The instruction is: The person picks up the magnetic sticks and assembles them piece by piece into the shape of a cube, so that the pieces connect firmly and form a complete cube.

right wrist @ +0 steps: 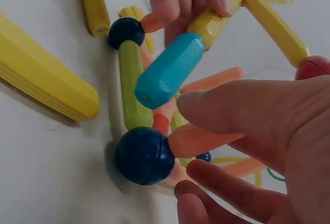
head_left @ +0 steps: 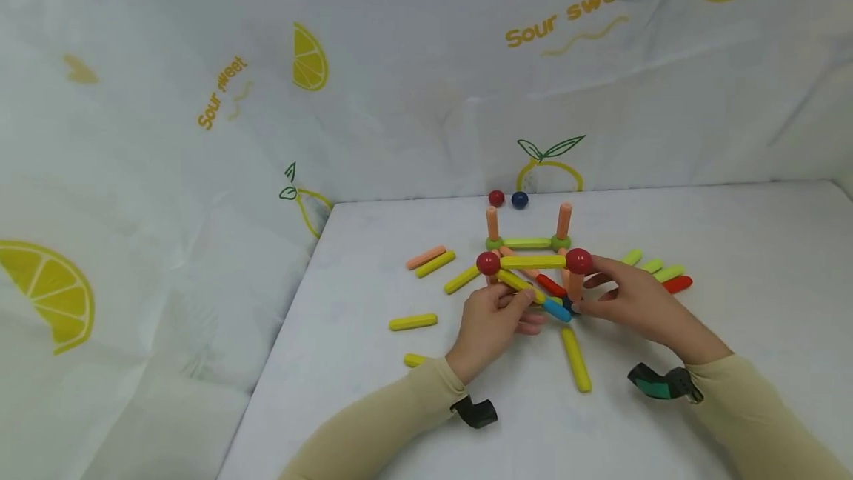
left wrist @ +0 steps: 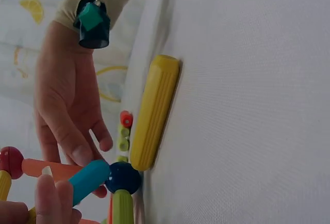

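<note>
My left hand point(head_left: 493, 317) pinches a yellow building stick point(head_left: 513, 281) that slants down from a red ball point(head_left: 488, 264). A blue stick point(right wrist: 170, 69) sits end to end with it, its far tip close to a dark blue ball point(right wrist: 144, 156). My right hand point(head_left: 629, 298) has its thumb and fingers on either side of an orange upright stick point(right wrist: 201, 140) at the frame's near right corner. That upright runs between the dark blue ball and another red ball point(head_left: 578, 261). A yellow bar point(head_left: 533, 262) joins the two red balls. Green balls and orange posts stand behind.
Loose yellow sticks point(head_left: 413, 322) lie left of the frame, with an orange stick point(head_left: 426, 257) farther back. One yellow stick point(head_left: 576, 360) lies in front. Green sticks and a red stick point(head_left: 677, 284) are on the right. A red ball point(head_left: 496, 198) and a dark blue ball point(head_left: 520, 200) rest at the back.
</note>
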The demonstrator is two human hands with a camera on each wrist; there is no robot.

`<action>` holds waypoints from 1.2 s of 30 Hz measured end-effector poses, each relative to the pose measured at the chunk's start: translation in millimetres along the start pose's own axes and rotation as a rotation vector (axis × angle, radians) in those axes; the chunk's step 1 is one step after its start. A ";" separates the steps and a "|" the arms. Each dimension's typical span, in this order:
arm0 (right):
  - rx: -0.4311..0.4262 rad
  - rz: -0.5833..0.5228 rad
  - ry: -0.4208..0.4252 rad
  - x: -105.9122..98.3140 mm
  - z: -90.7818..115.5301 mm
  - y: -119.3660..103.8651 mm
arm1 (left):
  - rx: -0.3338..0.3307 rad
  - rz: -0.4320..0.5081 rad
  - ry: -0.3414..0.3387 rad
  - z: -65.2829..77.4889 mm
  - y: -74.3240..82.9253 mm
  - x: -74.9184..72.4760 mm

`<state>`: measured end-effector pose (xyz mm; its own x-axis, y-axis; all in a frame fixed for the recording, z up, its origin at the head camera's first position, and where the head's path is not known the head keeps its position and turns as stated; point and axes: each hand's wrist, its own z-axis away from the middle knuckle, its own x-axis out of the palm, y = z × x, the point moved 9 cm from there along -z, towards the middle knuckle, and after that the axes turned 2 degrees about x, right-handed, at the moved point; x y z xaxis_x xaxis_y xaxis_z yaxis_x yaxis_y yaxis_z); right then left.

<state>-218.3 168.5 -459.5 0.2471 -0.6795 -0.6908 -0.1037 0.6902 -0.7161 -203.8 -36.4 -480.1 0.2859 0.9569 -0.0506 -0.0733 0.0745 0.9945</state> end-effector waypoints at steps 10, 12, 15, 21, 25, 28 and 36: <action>-0.032 0.026 0.015 15.4 -6.7 -3.4 | 0.015 -0.016 0.050 -1.4 3.0 -4.7; -0.053 0.044 0.040 16.4 -8.3 -6.5 | 0.024 -0.021 0.068 -1.3 3.6 -5.6; -0.080 0.060 0.073 17.2 -9.3 -12.1 | 0.038 -0.027 0.090 -0.5 5.7 -6.2; -0.075 0.056 0.082 16.7 -8.1 -16.0 | 0.004 -0.040 0.075 1.7 4.5 -6.3; -0.041 0.040 0.032 12.2 -4.8 -12.2 | -0.026 -0.144 -0.013 16.2 2.4 -19.4; -0.008 0.048 0.018 -2.2 -5.4 -5.6 | 0.034 -0.331 -0.008 27.1 8.5 -45.2; 0.103 -0.012 -0.081 -21.1 -67.2 14.7 | 0.021 -0.718 0.007 -3.5 5.9 -73.9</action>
<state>-289.8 176.2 -462.2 0.3251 -0.6684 -0.6690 -0.0017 0.7071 -0.7071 -228.7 -105.7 -470.9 0.2503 0.6759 -0.6932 0.1493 0.6805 0.7174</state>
